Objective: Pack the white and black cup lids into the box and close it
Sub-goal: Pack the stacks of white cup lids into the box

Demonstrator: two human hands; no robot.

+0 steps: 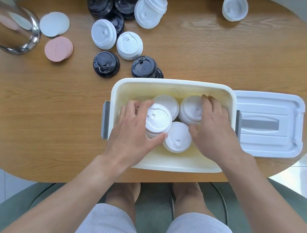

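Left hand grips a white lid stack inside the box; right hand grips another stack. Unpacked: black lids, white lids on table. Box cover off, beside box.

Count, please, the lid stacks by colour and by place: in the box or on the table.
In the box, white lid stacks: 4
On the table, white lid stacks: 4
On the table, black lid stacks: 6, one mostly hidden
Total: 14
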